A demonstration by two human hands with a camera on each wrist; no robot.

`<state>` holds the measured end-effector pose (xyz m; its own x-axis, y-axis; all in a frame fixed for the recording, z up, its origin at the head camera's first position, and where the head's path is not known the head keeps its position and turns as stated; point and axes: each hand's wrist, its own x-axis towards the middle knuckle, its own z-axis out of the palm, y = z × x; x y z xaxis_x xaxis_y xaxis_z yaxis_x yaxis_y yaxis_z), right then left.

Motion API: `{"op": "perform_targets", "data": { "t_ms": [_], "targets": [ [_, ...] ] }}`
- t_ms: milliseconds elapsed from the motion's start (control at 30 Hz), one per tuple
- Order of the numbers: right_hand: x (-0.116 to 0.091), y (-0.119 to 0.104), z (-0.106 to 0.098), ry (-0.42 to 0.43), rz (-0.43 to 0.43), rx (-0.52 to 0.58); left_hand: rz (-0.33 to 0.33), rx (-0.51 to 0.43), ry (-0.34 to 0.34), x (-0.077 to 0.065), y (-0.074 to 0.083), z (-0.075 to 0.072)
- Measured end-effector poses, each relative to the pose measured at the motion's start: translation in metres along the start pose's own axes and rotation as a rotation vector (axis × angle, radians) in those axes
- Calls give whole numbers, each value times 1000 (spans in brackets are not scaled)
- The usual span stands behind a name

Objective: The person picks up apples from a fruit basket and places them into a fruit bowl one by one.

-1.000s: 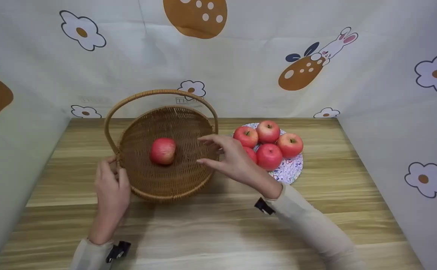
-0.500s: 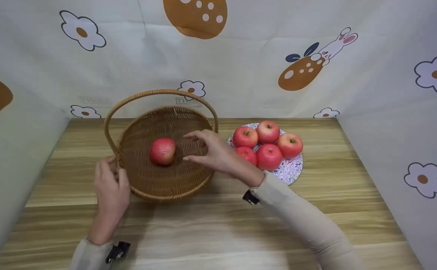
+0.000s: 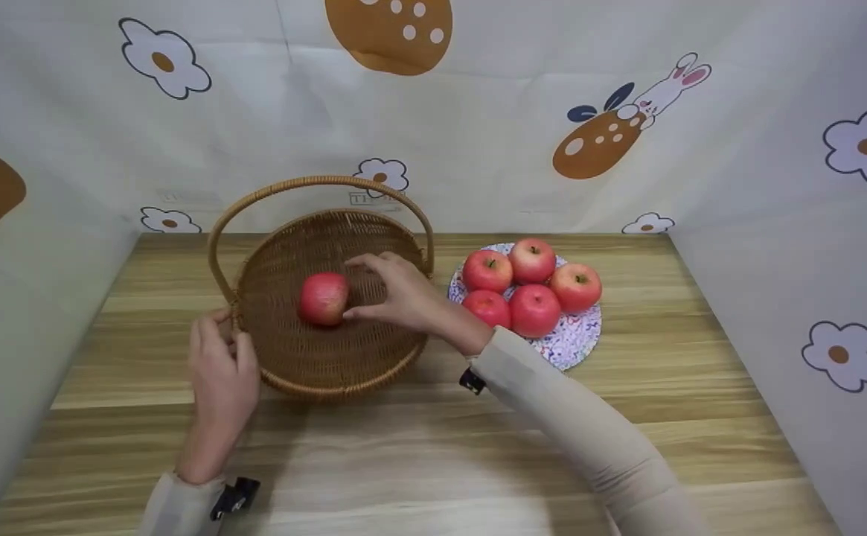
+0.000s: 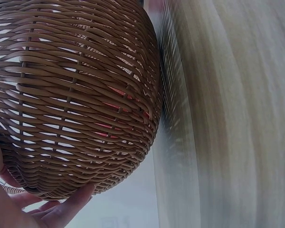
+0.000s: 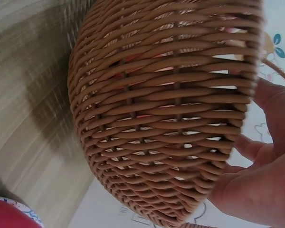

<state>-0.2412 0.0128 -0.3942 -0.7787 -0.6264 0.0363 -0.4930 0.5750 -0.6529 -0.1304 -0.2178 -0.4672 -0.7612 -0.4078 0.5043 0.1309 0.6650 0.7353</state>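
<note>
A brown wicker basket (image 3: 373,350) with an arched handle stands on the left of the table, and one red apple (image 3: 323,299) lies inside it. My left hand (image 3: 223,372) grips the basket's left rim at the foot of the handle; in the left wrist view its fingers (image 4: 69,206) curl against the woven wall. My right hand (image 3: 403,294) reaches over the basket's right rim, thumb and fingers spread apart. The thumb tip is at the apple's right edge, and I cannot tell whether it touches. In the right wrist view the basket wall hides the fingertips and most of the apple.
To the right of the basket a white speckled plate (image 3: 578,344) bears several red apples (image 3: 534,311). My right forearm passes in front of that plate. A patterned cloth wall (image 3: 493,134) closes off the back and sides of the wooden table (image 3: 403,461).
My right hand has moved left, from the basket's right rim to beside the apple inside. The left hand and the basket have stayed in place.
</note>
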Motion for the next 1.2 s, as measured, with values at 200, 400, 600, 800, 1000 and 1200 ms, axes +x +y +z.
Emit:
{"op": "perform_targets", "data": {
  "t_ms": [200,400,600,800,1000,1200],
  "targets": [
    [13,3,5,-45,21,-15,13,-2,4,0,0,1],
    [25,6,10,-77,34,-35,3,3,1,0,0,0],
    [36,7,16,-137,58,-56,1,4,2,0,0,0],
    [46,9,21,-175,79,-44,-3,2,-4,0,0,0],
    [55,13,25,-205,69,8,2,-12,-12,0,0,-1],
    [61,20,29,-233,63,113,8,-4,-15,0,0,-1]
  ]
}}
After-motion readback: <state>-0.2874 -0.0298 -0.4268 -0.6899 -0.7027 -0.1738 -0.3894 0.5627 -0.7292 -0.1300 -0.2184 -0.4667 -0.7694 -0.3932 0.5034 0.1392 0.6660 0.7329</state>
